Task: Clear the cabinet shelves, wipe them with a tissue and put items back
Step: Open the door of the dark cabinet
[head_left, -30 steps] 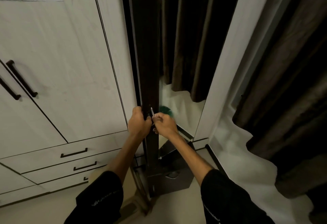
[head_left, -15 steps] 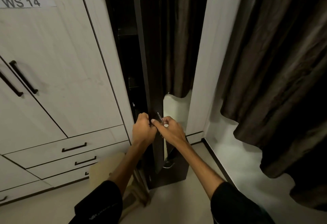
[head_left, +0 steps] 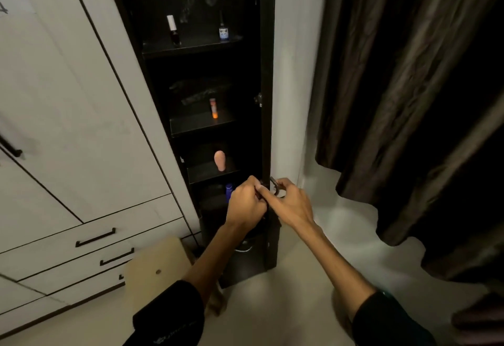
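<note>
A tall narrow black cabinet stands open, its door (head_left: 267, 72) swung edge-on to me. My left hand (head_left: 246, 205) grips the door's edge low down. My right hand (head_left: 290, 203) pinches a small metal key (head_left: 275, 184) at the same spot. The top shelf (head_left: 191, 45) carries a white-capped dark bottle (head_left: 173, 30) and a small blue-labelled bottle (head_left: 223, 30). An orange tube (head_left: 213, 108) stands on the second shelf, a pink rounded item (head_left: 219, 160) on the third. A blue-capped item (head_left: 229, 190) shows just behind my left hand.
A white wardrobe (head_left: 81, 113) with black-handled drawers (head_left: 95, 236) fills the left. A light wooden stool (head_left: 158, 272) stands by my left forearm. Dark curtains (head_left: 409, 100) hang at the right over a pale floor (head_left: 313, 277). A white wall strip (head_left: 291, 72) is behind the door.
The cabinet door has swung open to the right with both hands on it, and the shelves with their items have come into sight. The view has shifted right.
</note>
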